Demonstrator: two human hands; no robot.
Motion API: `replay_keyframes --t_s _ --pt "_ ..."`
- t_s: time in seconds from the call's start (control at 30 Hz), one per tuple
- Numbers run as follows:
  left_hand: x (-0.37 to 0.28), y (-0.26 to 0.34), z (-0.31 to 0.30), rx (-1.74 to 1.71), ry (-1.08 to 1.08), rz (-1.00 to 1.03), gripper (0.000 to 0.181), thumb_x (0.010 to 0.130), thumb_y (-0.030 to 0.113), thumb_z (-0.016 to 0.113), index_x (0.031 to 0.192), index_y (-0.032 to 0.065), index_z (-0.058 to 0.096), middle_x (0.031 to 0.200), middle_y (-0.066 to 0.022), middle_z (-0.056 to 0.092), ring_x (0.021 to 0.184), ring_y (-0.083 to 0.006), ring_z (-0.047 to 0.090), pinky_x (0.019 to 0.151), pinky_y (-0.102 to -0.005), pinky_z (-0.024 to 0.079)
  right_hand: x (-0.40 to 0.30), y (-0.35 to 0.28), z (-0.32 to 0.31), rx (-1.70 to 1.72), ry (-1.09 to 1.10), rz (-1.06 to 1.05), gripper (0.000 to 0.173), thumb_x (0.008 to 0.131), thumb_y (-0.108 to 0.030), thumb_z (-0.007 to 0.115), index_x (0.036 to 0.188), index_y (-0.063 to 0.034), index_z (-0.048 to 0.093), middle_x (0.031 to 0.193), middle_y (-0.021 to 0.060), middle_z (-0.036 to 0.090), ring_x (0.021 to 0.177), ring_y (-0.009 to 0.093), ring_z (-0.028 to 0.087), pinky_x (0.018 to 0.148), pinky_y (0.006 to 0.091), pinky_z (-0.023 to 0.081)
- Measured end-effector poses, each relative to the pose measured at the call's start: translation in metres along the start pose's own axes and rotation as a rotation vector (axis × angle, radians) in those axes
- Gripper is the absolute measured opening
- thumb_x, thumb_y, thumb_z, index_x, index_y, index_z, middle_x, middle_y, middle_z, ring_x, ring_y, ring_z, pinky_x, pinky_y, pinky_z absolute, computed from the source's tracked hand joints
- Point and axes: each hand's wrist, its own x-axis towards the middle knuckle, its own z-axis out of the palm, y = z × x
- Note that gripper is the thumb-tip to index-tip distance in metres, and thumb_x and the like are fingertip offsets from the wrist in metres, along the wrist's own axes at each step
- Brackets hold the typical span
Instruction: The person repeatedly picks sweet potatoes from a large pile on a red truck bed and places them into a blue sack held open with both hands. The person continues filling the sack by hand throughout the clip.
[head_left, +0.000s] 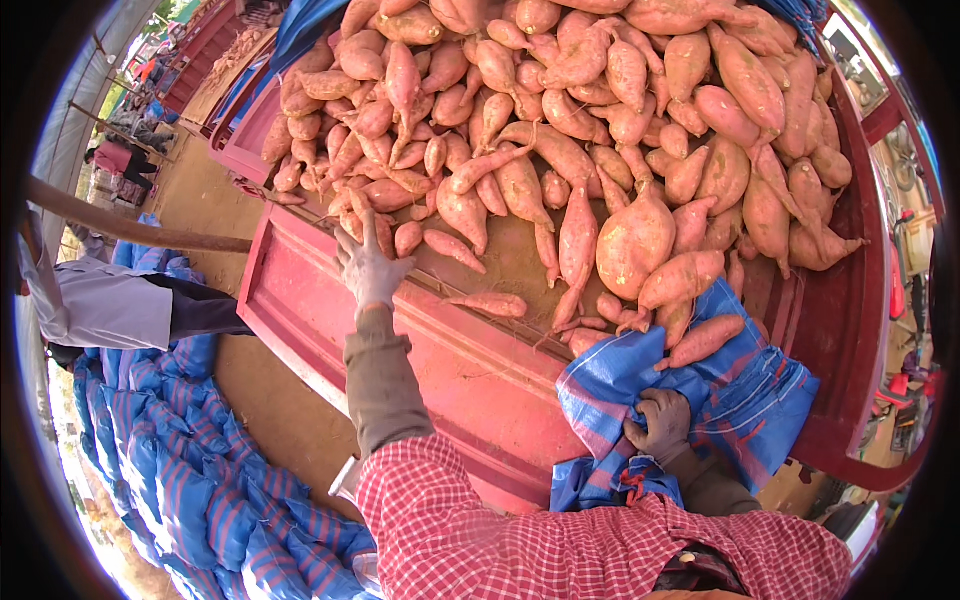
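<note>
A large heap of pinkish sweet potatoes (499, 172) lies on the bed of a red metal truck or trailer. My left hand (371, 266), in a pale, dusty glove, reaches over the lowered side panel (480, 382) to the heap's near left edge. Its fingers are spread, holding nothing, at several small sweet potatoes; contact is hard to tell. My right hand (664, 424), in a darker glove, grips a blue woven sack (739, 394) with pink stripes. The sack lies crumpled over the bed's edge, with a sweet potato (705, 340) resting on it. Red ties (634, 484) hang near its lower end.
Many filled blue striped sacks (187, 480) stand on the ground at left. Another person (112, 304) is beside them, next to a wooden pole (142, 225). The red bed wall (840, 352) rises on the right. A blue tarp (304, 30) covers the heap's far left side.
</note>
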Motion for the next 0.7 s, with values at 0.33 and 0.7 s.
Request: replay_keyframes --t_s 0.33,0.7 --pt "0.024 0.026 0.038 -0.079 0.132 0.014 0.051 0.056 0.035 0.089 0.103 0.0216 0.075 0.155 -0.0134 0.036 0.132 -0.0459 0.042 0.106 -0.0488 0.046 -0.001 0.003 0.001 0.007 -0.022 0.011 0.034 0.07 -0.03 0.078 0.089 -0.0107 0.057 0.101 0.0116 0.062 0.084 0.034 0.063 0.072 0.0484 0.049" --pt "0.03 0.063 0.012 -0.071 -0.144 -0.169 0.064 0.056 0.038 0.087 0.116 0.0171 0.075 0.157 -0.0087 0.035 0.137 -0.0417 0.038 0.102 -0.051 0.047 -0.003 -0.001 0.0 -0.011 -0.025 0.023 0.033 0.071 -0.032 0.079 0.087 -0.0094 0.061 0.097 0.0116 0.064 0.086 0.034 0.063 0.075 0.0486 0.049"
